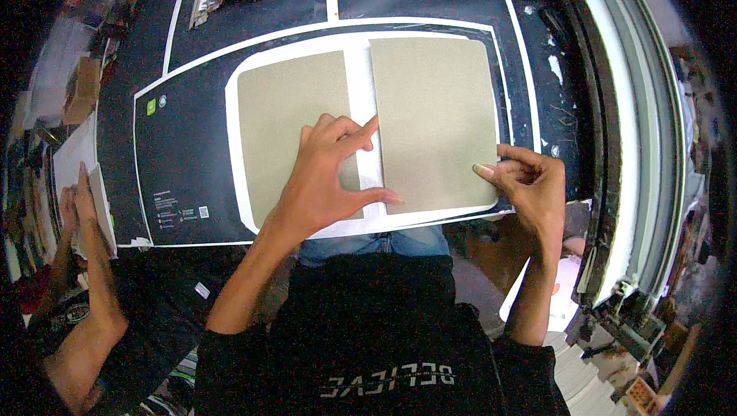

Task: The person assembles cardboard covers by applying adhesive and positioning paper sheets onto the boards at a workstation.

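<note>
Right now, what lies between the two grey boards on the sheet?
In the head view, a bare white strip of the sheet separates the left grey board from the right grey board. The left hand spans that gap lower down.

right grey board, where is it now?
In the head view, the right grey board lies right of centre on the white sheet, beside the left grey board, with the right hand at its lower right edge.
</note>
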Tool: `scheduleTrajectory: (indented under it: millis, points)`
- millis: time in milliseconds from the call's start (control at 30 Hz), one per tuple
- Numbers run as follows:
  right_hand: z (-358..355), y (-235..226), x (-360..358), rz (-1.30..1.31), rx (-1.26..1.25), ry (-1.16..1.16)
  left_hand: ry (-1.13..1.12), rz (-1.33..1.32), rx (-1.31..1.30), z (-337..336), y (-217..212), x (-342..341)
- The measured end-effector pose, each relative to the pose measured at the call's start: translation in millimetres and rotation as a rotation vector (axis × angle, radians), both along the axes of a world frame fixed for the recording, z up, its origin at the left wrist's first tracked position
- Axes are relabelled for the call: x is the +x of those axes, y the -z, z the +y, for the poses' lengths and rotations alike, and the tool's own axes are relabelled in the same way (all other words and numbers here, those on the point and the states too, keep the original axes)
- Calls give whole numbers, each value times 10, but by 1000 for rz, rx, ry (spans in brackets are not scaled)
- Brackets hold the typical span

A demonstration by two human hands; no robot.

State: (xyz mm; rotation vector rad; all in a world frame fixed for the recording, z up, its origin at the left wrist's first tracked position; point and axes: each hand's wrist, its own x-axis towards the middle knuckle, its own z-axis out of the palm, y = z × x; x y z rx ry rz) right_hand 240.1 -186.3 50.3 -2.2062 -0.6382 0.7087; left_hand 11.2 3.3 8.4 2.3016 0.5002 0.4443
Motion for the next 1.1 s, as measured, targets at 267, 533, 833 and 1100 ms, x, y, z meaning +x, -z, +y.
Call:
scheduleTrajectory:
  millis: [267, 533, 833, 1100]
  points:
    - [5, 37, -17, -12, -18, 21, -26, -23, -3, -5, 43, -13]
    - [-23, 94, 6, -113, -64, -8, -59, -27, -40, -6, 34, 0]
    - [-9, 78, 25, -56, -34, -1, -5, 36, 89, 147, -168, 128]
    - [19, 56, -11, -29, -41, 20, 103, 171, 97, 285, -115, 216]
